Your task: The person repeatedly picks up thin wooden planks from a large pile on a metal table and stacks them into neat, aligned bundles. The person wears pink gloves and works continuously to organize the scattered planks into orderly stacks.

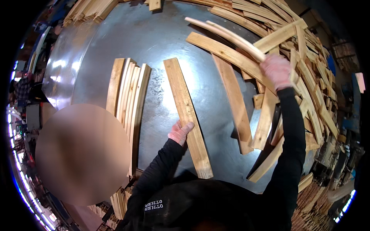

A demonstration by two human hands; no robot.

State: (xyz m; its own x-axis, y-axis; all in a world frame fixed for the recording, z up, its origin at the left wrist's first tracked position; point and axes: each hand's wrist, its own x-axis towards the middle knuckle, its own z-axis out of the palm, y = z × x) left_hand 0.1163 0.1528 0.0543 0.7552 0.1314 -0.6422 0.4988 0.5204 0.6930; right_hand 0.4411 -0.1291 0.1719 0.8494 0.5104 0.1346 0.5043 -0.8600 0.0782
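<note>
Strip lights (16, 161) glow along the left edge and at lower right, while a gleaming metal table (154, 38) fills the center.

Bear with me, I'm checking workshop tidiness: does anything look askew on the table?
Yes: the jumbled pile of pale-brown wooden slats on the right side of the shiny grey metal table. They cross at many angles, unlike the aligned row of light wooden boards on the left.

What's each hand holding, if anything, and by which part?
Left hand: wooden plank, by its left edge, near mid-length. Right hand: at a pale strip's end; grip unclear.
</note>
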